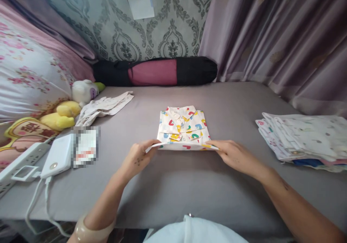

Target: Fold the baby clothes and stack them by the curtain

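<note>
A small white shirt [182,124] with a colourful print lies in front of me on the grey bed sheet, its collar at the far end. Its near edge is lifted and folded up off the sheet. My left hand [138,158] pinches the left corner of that edge between thumb and fingers. At the right corner, my right hand [233,156] grips the fabric the same way. The edge sags slightly between both hands.
To the right is a stack of folded clothes [306,138]. A crumpled pale garment [105,105] lies at left, near plush toys [61,115], a white power bank [57,155] and a power strip [24,163]. A black-and-maroon long bag [154,72] rests against the wall.
</note>
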{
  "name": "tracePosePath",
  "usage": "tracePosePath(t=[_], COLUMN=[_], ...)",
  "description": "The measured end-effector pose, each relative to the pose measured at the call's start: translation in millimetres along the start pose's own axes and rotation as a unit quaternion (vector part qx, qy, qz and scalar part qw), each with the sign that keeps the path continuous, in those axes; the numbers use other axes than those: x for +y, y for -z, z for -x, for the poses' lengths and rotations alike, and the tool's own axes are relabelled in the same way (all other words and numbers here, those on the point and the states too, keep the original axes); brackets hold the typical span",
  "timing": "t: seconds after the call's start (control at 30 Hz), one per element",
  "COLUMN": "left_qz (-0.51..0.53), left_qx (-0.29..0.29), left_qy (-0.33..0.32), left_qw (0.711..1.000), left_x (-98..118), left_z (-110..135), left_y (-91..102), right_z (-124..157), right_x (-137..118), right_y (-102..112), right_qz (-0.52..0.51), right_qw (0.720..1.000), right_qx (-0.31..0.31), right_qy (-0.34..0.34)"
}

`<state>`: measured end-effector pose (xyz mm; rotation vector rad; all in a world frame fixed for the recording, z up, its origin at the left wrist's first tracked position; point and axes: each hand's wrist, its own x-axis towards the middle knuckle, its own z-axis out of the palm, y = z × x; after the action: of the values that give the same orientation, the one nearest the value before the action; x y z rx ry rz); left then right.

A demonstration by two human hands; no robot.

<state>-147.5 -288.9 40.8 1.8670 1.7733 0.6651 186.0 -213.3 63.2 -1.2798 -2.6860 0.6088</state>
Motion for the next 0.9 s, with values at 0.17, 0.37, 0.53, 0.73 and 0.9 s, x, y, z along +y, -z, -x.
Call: tracePosePath(t=[0.17, 0.37, 0.53, 0.73, 0.9], left_qz=[0.098, 0.109, 0.096, 0.055, 0.044], left_qx=[0.121, 0.221, 0.250, 0.256, 0.254], left_qy=[0.025, 0.045, 0.050, 0.071, 0.074], left_qw=[0.988, 0.968, 0.962, 0.963, 0.963], left_x=[6.9, 5.7, -2.2, -13.3, -21.8], left_z=[-26.8, -69.2, -101.0, -131.7, -152.6], left_y=[-8.4, -26.3, -36.6, -40.9, -43.9], right_z=[-21.4, -59.0, -91.4, -126.2, -146.1], right_x=[12.5, 28.9, 36.9, 43.2, 47.0], right_y=[5.3, -1.1, -4.7, -4.8, -1.2], right_qz=[-0.031, -0.064, -0.026, 0.024, 0.046], right_qw=[0.993, 0.979, 0.971, 0.968, 0.960], right_qx=[0.075, 0.145, 0.164, 0.145, 0.128], right_qy=[-0.087, -0.129, -0.172, -0.206, -0.246])
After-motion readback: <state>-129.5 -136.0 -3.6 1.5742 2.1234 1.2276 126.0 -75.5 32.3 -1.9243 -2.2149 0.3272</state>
